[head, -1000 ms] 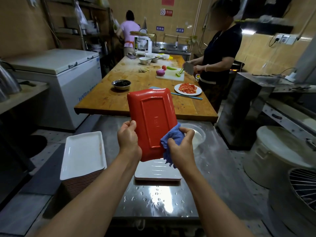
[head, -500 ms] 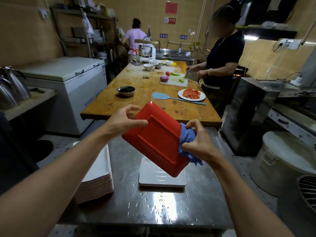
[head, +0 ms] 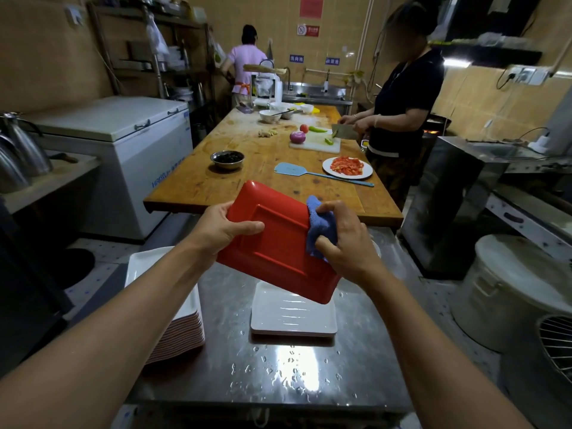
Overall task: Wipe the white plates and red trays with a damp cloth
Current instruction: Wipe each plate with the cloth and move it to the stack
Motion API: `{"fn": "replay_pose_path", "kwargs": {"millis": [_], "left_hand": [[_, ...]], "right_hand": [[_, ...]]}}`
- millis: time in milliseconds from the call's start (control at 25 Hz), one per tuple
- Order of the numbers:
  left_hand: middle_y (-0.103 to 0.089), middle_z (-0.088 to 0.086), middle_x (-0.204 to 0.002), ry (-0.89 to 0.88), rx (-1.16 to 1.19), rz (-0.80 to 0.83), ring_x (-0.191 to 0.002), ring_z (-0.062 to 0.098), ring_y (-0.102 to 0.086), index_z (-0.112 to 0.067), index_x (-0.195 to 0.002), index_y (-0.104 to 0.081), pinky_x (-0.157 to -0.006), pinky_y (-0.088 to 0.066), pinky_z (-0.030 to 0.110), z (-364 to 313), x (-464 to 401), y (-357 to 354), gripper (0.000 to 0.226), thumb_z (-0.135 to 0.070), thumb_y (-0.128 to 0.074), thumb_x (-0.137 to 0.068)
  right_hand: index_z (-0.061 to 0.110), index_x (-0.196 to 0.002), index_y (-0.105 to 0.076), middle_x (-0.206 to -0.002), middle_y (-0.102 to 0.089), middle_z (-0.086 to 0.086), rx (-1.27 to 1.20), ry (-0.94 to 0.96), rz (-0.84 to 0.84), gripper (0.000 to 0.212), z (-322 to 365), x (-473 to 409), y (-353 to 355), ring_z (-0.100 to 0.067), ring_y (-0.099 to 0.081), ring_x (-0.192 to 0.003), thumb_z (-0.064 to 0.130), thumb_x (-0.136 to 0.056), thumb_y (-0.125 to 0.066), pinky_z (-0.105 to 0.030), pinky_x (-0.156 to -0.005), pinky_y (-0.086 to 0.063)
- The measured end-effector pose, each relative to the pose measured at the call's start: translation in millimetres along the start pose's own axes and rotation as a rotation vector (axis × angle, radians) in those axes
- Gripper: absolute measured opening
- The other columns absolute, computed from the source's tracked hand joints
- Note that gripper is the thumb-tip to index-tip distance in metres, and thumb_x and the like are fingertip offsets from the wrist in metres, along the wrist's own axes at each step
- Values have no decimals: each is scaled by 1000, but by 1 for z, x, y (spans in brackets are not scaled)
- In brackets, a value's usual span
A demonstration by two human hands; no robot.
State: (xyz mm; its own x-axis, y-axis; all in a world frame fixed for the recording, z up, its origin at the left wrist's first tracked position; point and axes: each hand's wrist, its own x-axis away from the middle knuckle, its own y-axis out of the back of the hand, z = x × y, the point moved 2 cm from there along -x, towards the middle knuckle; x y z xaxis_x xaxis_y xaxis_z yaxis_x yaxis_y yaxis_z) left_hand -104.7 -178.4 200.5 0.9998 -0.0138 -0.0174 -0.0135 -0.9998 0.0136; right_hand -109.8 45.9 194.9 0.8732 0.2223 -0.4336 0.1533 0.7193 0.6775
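Red tray [head: 280, 243] held up in the air, above the steel table [head: 356, 360], tilted, underside turned toward the camera. Gripped at its left edge by the left hand [head: 221, 232]: thumb lying across the underside, other fingers curled behind, out of sight. Probably held so to keep the tray steady and offer the whole back face to the cloth.

Blue cloth [head: 320, 229] bunched in the right hand [head: 346, 239], fingers curled around it, pressed on the right edge of the tray. Seemingly wrapped over the rim, so that edge and back get wiped in one pass; how far round the front, cannot tell.

Directly under the tray, a small pile of white plates [head: 294, 315] flat on the table, top plate showing streaks of wet. Likely the place for finished or waiting pieces; which one, not clear. At the left corner of the table, a taller stack of plates [head: 173, 329], white on top, reddish edges below, partly hidden by the left forearm. Water drops scattered on the near part of the table.

Behind, a long wooden table [head: 263, 168] with food and bowls, and a person [head: 402, 97] cutting on a board there, well apart from the wiping.

Judged step: wiping the back and rim of one red tray, with many pieces likely remaining.
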Motion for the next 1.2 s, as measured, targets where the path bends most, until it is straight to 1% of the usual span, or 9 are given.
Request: {"fn": "replay_pose_path", "kwargs": {"millis": [160, 400, 520, 640, 800, 920, 1080, 1160, 1200], "left_hand": [[-69, 9, -95, 95, 137, -85, -80, 23, -67, -15, -99, -64, -65, -59, 34, 10, 2, 2, 28, -7, -71, -73], [-67, 9, -87, 239, 250, -190, -72, 22, -64, -17, -92, -64, -66, -55, 34, 19, -1, -3, 20, -5, -68, -78], [-68, 9, -78, 320, 301, -228, -61, 22, -65, -16, -88, -62, -50, -56, 33, 21, -2, -5, 14, -6, -67, -80], [-69, 7, -60, 421, 352, -261, -48, 21, -65, -14, -90, -61, -40, -52, 34, 18, 2, -7, 13, -13, -70, -81], [-67, 13, -88, 470, 423, -303, -73, 28, -63, -10, -111, -59, -58, -47, 45, 18, 5, -12, 33, -28, -68, -84], [-64, 20, -108, 469, 475, -337, -86, 33, -62, -5, -118, -57, -63, -48, 48, 23, 8, -11, 46, -37, -64, -85], [-64, 21, -114, 473, 522, -377, -99, 35, -63, -1, -118, -59, -85, -51, 49, 36, 14, 2, 52, -41, -62, -86], [-63, 23, -117, 440, 539, -379, -100, 35, -63, 2, -121, -58, -82, -55, 43, 38, 18, 9, 50, -37, -61, -88], [-62, 23, -119, 418, 533, -374, -93, 34, -64, 2, -122, -57, -71, -57, 37, 39, 19, 13, 49, -34, -60, -90]], "right_hand": [[13, -123, -41, -123, -42, -3, -140, -46, -8, 39, -13, 1, 4, -18, -44, -114, 10, -84, -47, -41, -99, -42], [17, -142, -28, -157, -11, -2, -143, -25, 43, 53, -17, 24, -15, -9, -18, -140, 16, -90, -40, -25, -112, -21], [18, -147, -21, -158, -6, -1, -106, -19, 78, 56, -25, 37, -26, -13, -15, -143, 16, -95, -40, -30, -116, -21], [14, -145, -28, -157, -10, -9, 78, 53, 42, 55, -22, 38, -36, -24, -14, -145, 13, -94, -50, -40, -118, -18], [12, -143, -35, -152, -22, -18, 231, 145, 47, 58, 2, 38, -62, -35, -15, -143, 23, -89, -52, -48, -118, -7], [18, -146, -30, -154, -18, -13, 177, 175, 97, 60, 30, 40, -90, -29, -9, -145, 33, -90, -45, -43, -118, -1], [24, -147, -27, -157, -14, -7, 110, 183, 158, 59, 56, 36, -114, -20, -4, -146, 39, -90, -38, -40, -118, 1], [27, -147, -27, -157, -14, -5, 111, 176, 176, 58, 64, 26, -118, -18, -6, -145, 39, -92, -36, -39, -118, 0], [28, -147, -28, -157, -15, -4, 113, 171, 177, 56, 66, 19, -119, -17, -7, -145, 39, -92, -36, -40, -117, -2]]}}
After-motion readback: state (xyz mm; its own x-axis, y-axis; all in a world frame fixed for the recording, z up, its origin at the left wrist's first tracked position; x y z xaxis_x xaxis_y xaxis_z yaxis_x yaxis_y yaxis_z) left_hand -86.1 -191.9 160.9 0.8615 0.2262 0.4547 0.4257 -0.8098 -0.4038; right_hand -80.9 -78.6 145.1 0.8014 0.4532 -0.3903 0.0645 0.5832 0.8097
